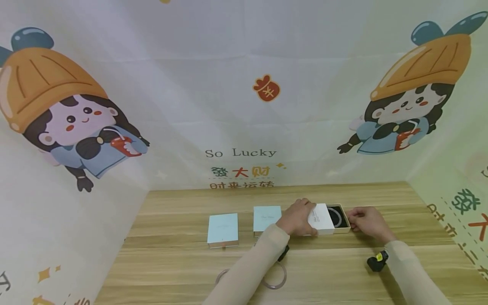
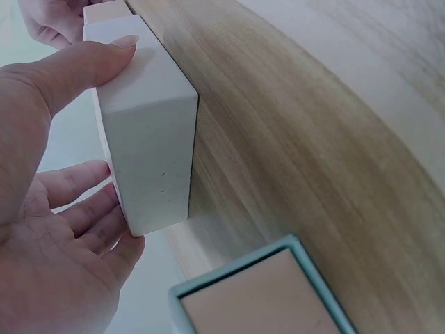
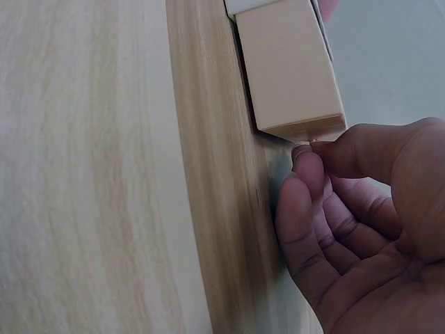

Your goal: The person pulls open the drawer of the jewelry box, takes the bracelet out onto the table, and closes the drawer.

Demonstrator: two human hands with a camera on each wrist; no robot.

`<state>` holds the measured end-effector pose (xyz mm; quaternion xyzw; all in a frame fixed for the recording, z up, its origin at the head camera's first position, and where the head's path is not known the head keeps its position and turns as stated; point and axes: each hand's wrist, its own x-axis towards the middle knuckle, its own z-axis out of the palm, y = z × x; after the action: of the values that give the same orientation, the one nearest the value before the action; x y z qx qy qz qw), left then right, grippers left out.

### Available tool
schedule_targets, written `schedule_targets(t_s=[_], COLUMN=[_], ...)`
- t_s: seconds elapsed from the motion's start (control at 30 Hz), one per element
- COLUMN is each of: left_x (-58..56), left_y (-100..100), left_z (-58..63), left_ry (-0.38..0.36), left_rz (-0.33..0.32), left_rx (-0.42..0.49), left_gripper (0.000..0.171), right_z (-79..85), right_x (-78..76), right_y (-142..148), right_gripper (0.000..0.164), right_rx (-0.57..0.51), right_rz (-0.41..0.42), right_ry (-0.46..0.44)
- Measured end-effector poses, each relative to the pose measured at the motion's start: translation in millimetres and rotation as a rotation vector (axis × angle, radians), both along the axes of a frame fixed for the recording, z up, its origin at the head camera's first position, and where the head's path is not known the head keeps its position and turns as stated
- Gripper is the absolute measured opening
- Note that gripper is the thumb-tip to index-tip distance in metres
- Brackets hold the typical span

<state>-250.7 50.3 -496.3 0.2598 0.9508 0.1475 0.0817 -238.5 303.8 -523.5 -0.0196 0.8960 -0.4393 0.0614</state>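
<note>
A white drawer-style box sleeve (image 1: 322,221) lies on the table with its tan inner tray (image 3: 288,66) slid partly out to the right. In the tray, a pale bangle (image 1: 339,217) rests on black lining. My left hand (image 1: 298,217) grips the sleeve across its width, thumb on the near side (image 2: 139,76) and fingers on the other faces. At the tray's outer end, my right hand (image 1: 370,222) pinches a small tab between thumb and index finger; the fingertips mostly hide it.
Two light blue boxes, one at left (image 1: 223,228) and one (image 1: 266,215) beside my left hand, stand on the wooden table (image 1: 171,262). Nearer me lie a bangle (image 1: 284,279) and another ring (image 1: 219,276), both partly covered by my left sleeve. A printed cloth (image 1: 183,140) walls the back and sides.
</note>
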Motion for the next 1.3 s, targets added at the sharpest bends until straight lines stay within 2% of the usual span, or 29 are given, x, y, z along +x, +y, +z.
schedule_targets(t_s=[0.37,0.93,1.3], left_x=[-2.0,0.6,-1.8], left_y=[1.3,1.3,1.1], left_z=[-4.2,-0.8,-2.1], left_ry=[-0.005,-0.011,-0.011], left_rz=[0.010,0.004,0.003], left_rx=[0.000,-0.003,-0.002], left_gripper=[0.089,0.089,0.090], right_z=[4.2,6.3,2.9], right_x=[1.8,3.9,0.7], right_y=[9.3,22.2,31.1], right_gripper=[0.027,0.027,0.029], right_rx=[0.008,0.056,0.010], right_rz=[-0.022,-0.006,-0.006], right_ry=[-0.029,-0.017,-0.044])
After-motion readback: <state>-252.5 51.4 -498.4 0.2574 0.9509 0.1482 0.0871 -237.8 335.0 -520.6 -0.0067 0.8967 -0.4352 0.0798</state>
